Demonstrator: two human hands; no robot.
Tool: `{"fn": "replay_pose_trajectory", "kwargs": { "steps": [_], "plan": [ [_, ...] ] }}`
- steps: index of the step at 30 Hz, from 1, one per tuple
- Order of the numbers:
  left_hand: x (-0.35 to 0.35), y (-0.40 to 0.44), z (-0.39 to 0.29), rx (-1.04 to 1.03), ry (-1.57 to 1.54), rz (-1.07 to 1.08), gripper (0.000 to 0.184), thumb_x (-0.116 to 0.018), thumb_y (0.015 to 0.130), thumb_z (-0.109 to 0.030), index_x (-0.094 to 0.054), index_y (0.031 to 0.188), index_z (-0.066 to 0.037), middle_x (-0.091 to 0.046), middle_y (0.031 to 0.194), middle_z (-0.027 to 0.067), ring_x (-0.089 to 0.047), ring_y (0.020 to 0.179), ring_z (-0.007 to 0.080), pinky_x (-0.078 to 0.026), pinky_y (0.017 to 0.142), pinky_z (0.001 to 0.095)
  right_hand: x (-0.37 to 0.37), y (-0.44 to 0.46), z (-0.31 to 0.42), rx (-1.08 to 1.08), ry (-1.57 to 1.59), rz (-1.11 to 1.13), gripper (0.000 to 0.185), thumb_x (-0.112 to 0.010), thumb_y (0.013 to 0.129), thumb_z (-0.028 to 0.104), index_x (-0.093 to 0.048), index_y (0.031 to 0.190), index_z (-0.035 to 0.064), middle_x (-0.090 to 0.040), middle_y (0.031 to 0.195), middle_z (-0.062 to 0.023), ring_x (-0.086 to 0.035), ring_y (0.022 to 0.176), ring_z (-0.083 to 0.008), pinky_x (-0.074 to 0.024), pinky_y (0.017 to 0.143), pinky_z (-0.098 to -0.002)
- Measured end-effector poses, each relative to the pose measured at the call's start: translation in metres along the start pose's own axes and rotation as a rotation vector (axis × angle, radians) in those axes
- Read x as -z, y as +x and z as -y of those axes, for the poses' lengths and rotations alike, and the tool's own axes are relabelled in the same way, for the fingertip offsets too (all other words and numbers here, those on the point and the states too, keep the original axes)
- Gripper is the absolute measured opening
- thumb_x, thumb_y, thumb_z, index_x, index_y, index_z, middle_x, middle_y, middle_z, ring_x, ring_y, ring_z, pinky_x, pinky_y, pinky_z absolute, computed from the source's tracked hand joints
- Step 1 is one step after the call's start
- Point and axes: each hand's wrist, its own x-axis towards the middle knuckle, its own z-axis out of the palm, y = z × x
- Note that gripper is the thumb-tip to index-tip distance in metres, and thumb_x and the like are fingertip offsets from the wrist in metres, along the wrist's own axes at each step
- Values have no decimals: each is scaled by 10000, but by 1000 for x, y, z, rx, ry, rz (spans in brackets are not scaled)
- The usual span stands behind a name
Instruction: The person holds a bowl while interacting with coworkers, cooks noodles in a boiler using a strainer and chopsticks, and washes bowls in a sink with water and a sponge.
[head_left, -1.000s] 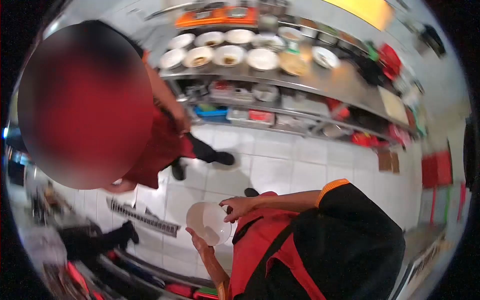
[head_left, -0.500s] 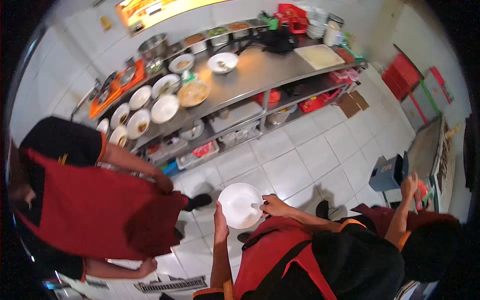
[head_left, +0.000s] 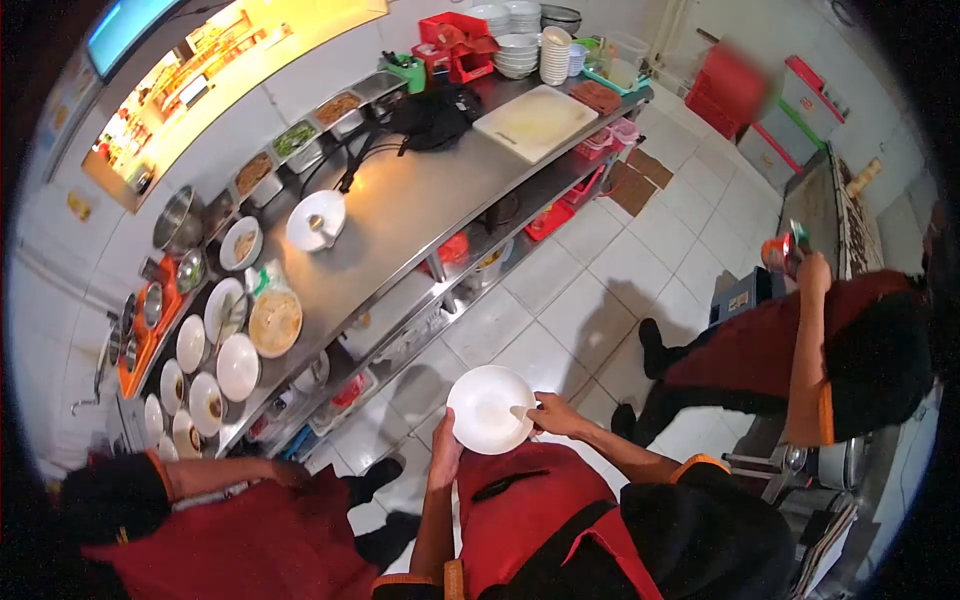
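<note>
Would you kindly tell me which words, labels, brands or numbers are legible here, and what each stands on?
No text is legible.
Small dark mark on the cutting board: too small.
Pale patch on the grey bin: too blurred.
Yellowish mark on the lower-left co-worker's black shirt: too small.

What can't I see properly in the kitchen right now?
All in the head view:
- Left hand: fingers hidden beneath the white bowl.
- Right hand: the pale thing at its fingertips is too small to name.
- Wall screen: cut off by the top edge.
- Red crate: partly blurred.
- Cutting board: its marking is too small to read.
</note>
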Motion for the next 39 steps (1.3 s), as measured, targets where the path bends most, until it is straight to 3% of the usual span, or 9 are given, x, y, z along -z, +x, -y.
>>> {"fn": "replay_pose_trajectory", "kwargs": {
  "steps": [4, 8, 9, 14, 24, 33, 36, 38, 39],
  "plan": [
    [9, 50, -17, -8, 14, 81, 496, -375, 932, -375, -423, 1228, 20, -512, 1191, 109, -497, 1081, 182, -382, 932, 333, 6, 18, 24, 34, -66, -147, 364, -554, 835, 220, -504, 1042, -75, -637, 747, -133, -617, 594, -149, -510, 539, -260],
    [3, 102, -32, 101, -116, 244, 531, -250, 938, -420, -441, 1215, -10, -476, 1248, 102, -439, 1155, 213, -300, 1006, 352, 14, 52, 0, -24, -112, -296, 451, -619, 795, 383, -577, 997, -17, -627, 734, -102, -589, 598, -141, -494, 536, -277],
    [8, 125, -30, 183, -136, 362, 582, -282, 913, -484, -384, 1284, -48, -429, 1298, 119, -405, 1193, 266, -311, 1006, 405, 19, 46, 7, 70, -54, -305, 422, -607, 805, 358, -574, 994, -18, -627, 731, -94, -586, 591, -139, -495, 539, -282],
    [-23, 163, -70, 195, 8, 442, 503, -268, 935, -429, -442, 1223, -56, -504, 1214, 88, -480, 1109, 226, -362, 950, 372, 34, 41, 38, 51, 12, -329, 288, -465, 819, 121, -525, 1069, -9, -624, 736, -94, -597, 607, -146, -486, 560, -289],
    [-29, 224, -87, 293, 24, 378, 495, -348, 906, -450, -500, 1167, -58, -549, 1155, 105, -525, 1052, 253, -436, 886, 393, 44, 82, 31, 78, 1, -430, 288, -479, 812, 153, -537, 1041, -12, -616, 786, -99, -587, 666, -165, -487, 630, -314],
    [-36, 211, -103, 255, 15, 434, 535, -310, 915, -462, -469, 1205, -41, -514, 1205, 114, -495, 1096, 246, -379, 949, 379, 54, 85, 70, 4, -9, -361, 333, -519, 794, 222, -547, 1019, -21, -636, 787, -164, -630, 680, -198, -511, 629, -324],
    [-58, 197, -111, 253, 14, 452, 533, -297, 924, -452, -452, 1218, -35, -508, 1215, 111, -501, 1096, 227, -396, 938, 369, 58, 79, 89, -86, 3, -340, 436, -606, 793, 343, -561, 1053, -4, -639, 823, -126, -620, 711, -193, -498, 659, -298],
    [-41, 210, -101, 266, 19, 436, 498, -345, 926, -423, -446, 1214, -29, -527, 1184, 104, -528, 1055, 208, -428, 901, 350, 58, 88, 74, 31, 171, -308, 471, -629, 781, 386, -575, 1059, 10, -647, 827, -104, -615, 731, -170, -491, 671, -291],
    [-30, 216, -90, 240, 100, 371, 481, -407, 914, -405, -462, 1189, -15, -558, 1124, 94, -554, 999, 200, -441, 878, 332, 60, 80, 92, 8, 102, -293, 512, -609, 779, 419, -566, 1092, 16, -630, 756, -74, -589, 630, -160, -480, 587, -291]
  ]
}}
